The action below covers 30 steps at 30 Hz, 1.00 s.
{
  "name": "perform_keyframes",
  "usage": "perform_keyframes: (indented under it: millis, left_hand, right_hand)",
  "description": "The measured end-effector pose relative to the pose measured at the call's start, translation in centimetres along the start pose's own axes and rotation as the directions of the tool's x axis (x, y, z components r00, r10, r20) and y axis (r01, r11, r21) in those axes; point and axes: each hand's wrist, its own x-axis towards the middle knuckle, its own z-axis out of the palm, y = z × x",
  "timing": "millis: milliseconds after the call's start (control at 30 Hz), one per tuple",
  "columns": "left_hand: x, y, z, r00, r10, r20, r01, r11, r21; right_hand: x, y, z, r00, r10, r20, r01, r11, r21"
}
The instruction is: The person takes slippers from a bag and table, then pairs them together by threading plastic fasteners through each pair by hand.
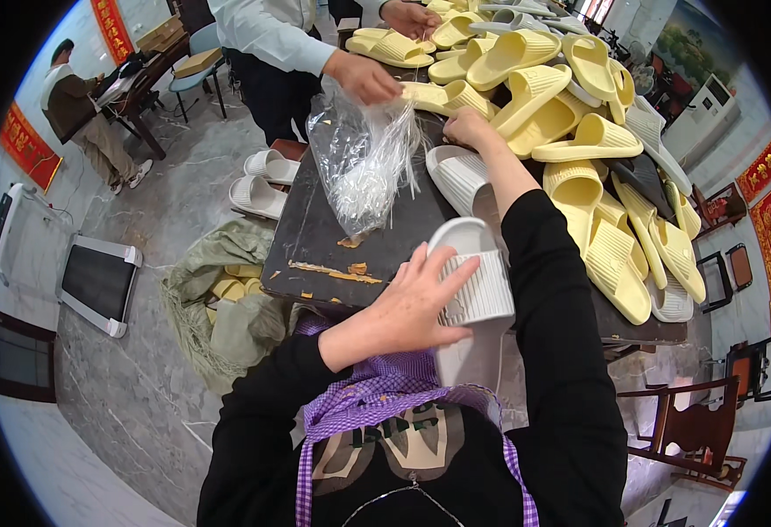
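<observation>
At the far left a seated person (pixel 82 110) sits at a dark desk, and on the grey floor lie a flat treadmill-like machine (pixel 97 283) and a green mesh sack (pixel 219 299) with yellow slippers showing inside it. Two white slippers (pixel 263 180) lie on the floor beside the dark worn table (pixel 315 246).

The left hand (pixel 407 303) comes in from the lower edge with its black-sleeved forearm slanting up and to the right. Its fingers are spread and curled over the ribbed band of a white slipper (pixel 469 281), grasping it at the table's near edge, above the purple checked apron (pixel 377 395). The slipper's long axis runs roughly up and down the picture, its rounded end pointing away from the wearer, toward the table's middle.

A bundle of clear plastic bags (pixel 363 162) rests on the table, held from above by a co-worker's hand (pixel 363 77) in a pale blue sleeve.

The right hand (pixel 469 127) reaches far forward, arm nearly straight, closed at the edge of a heap of yellow slippers (pixel 570 114); what it grips I cannot tell. Another white slipper (pixel 457 176) lies just below it, angled along the forearm
</observation>
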Motion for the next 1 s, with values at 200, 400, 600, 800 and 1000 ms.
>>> perform_keyframes:
  millis: [200,400,600,800,1000]
  left_hand:
    - [3.6,-2.6,-2.5,0.983,0.043,-0.179,-0.021,0.992,0.123]
    - [6.1,-5.1,-2.6,0.991,-0.065,-0.114,0.086,0.978,0.188]
    - [4.4,-6.7,-3.0,0.984,-0.163,-0.074,0.179,0.932,0.316]
    - [4.5,-6.8,-2.2,0.981,-0.16,-0.106,0.189,0.897,0.4]
    - [4.8,-5.4,-3.0,0.975,-0.102,-0.195,0.189,0.845,0.501]
  right_hand:
    - [-1.2,0.9,-2.2,0.976,0.213,-0.049,-0.13,0.747,0.652]
    - [-2.6,1.4,-4.0,0.923,0.217,-0.319,-0.005,0.834,0.551]
    - [-3.5,2.1,-7.6,0.756,0.094,-0.648,0.198,0.91,0.364]
    - [-7.6,2.2,-13.3,0.676,0.235,-0.698,0.407,0.671,0.62]
    - [-14.6,2.7,-13.2,0.845,0.165,-0.509,0.384,0.474,0.792]
